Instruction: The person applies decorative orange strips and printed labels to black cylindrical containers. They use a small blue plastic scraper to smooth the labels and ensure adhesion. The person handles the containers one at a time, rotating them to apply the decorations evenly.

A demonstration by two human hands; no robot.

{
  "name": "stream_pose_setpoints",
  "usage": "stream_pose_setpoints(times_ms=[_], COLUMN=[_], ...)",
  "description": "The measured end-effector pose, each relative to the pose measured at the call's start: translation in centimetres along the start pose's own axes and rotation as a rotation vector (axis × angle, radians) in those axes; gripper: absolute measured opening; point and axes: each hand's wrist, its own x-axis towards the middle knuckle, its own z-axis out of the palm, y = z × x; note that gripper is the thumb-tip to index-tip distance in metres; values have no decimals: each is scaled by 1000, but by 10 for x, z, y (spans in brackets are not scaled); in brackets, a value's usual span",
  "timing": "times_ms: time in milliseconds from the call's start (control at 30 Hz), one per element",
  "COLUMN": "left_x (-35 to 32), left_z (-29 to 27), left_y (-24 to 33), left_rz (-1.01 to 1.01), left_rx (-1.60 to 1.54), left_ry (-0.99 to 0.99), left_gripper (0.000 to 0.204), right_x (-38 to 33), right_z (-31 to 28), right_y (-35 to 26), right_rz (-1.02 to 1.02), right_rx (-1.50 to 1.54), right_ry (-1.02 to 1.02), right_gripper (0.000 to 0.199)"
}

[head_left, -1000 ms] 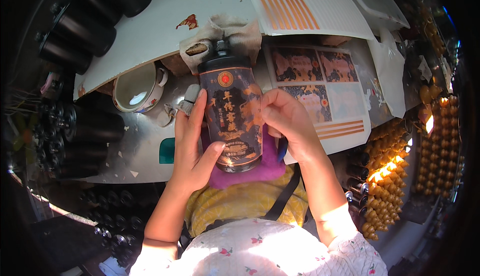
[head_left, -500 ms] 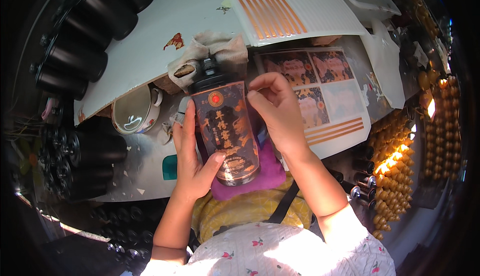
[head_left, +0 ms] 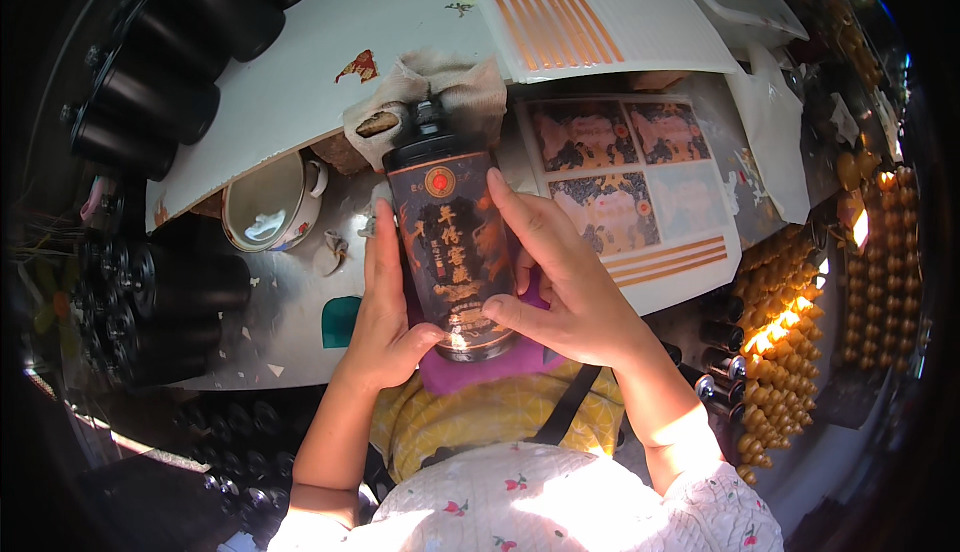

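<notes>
Above a purple cloth (head_left: pixel 470 370) at the worktable's (head_left: pixel 290 312) near edge, dark labelled bottle (head_left: pixel 450 242) clasped lengthwise, left hand (head_left: pixel 385 307) wrapped along one side, right hand (head_left: pixel 555 272) curled around the other, white enamel mug (head_left: pixel 268 210) nearby, sheet of printed labels (head_left: pixel 620 177) beside it.

Bottle (head_left: pixel 450 252) in my hands: dark brown, gold characters, red-gold medallion. Purple cloth (head_left: pixel 480 362) beneath. White board (head_left: pixel 590 12), orange stripes. My blouse (head_left: pixel 540 512): white, red floral.

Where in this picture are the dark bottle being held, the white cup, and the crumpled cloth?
dark bottle (head_left: pixel 445 242): head view, on the middle of its labelled body.
white cup (head_left: pixel 262 214): head view, inside its open mouth.
crumpled cloth (head_left: pixel 470 87): head view, on the folds behind the bottle's cap.
</notes>
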Motion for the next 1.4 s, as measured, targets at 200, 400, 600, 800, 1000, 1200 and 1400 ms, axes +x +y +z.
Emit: stream_pose_setpoints(times_ms=[200,400,600,800,1000,1200,1400], left_x=[-15,-18,-18,-18,-15,-30,-64], left_z=[-10,-7,-6,-3,-3,-27,-57], left_y=[-5,-4,-1,-3,-1,22,42], left_rz=[62,81,20,39,2,-72,-209], left_rx=[447,306,248,239,184,371,824], left_ry=[-40,-78,-97,-97,-103,-62,-116], left_gripper=[116,102,109,119,125,101,63], right_x=[-9,-12,-12,-10,-10,-16,-12], right_z=[-2,0,-1,-3,-3,-22,-23], right_y=[14,23,25,22,22,64,27], right_rz=[72,-16,-17,13,24,338,319], right_rx=[307,227,213,229,271,1113,1181], right_ry=[2,-48,-53,-71,-82,534,628], right_gripper=[97,93,94,98,95,55,41])
